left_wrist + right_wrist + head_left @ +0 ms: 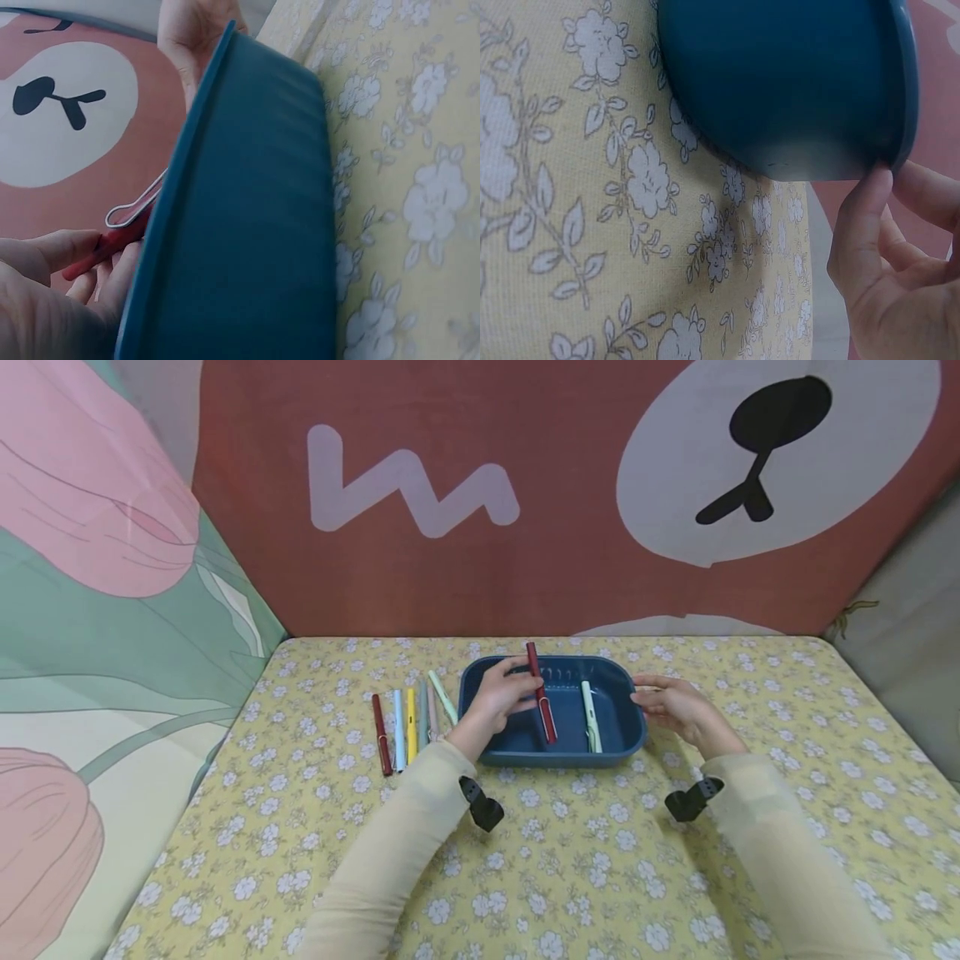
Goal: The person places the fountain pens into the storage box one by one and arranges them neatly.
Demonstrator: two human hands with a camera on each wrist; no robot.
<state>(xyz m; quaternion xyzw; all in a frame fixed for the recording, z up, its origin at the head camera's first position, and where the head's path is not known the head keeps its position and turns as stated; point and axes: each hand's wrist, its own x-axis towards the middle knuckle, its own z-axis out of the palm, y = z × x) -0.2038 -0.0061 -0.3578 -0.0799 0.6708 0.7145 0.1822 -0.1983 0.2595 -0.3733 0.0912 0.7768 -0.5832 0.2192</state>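
L hand pinches the held red pen betw. thumb & fingers, approx. ctr. of the head view, over the L half of the blue tray. Pen's on a tilt, clip twd. its lower half; grip's on the upper part, prob. to keep fingers off the tray floor. Can't tell if its lower end touches down. R hand, right of ctr., has thumb & finger clamped on the tray's R rim (clearest in the right wrist view), prob. to steady it while the other hand works. Hands are well apart, tray betw. them.

Mint pen lies in the tray's R half, roughly front-to-back, betw. held pen & R hand, prob. set to one side to leave room alongside.

Left of ctr. on the bench, a row lies L of the tray: dark red pen, light blue pen, yellow pen, grey-green pen, pinkish pen, pale green pen. Prob. kept on that side for easy L-hand reach. Pale green slants, near the tray's L rim; L hand & sleeve hide some lower ends.
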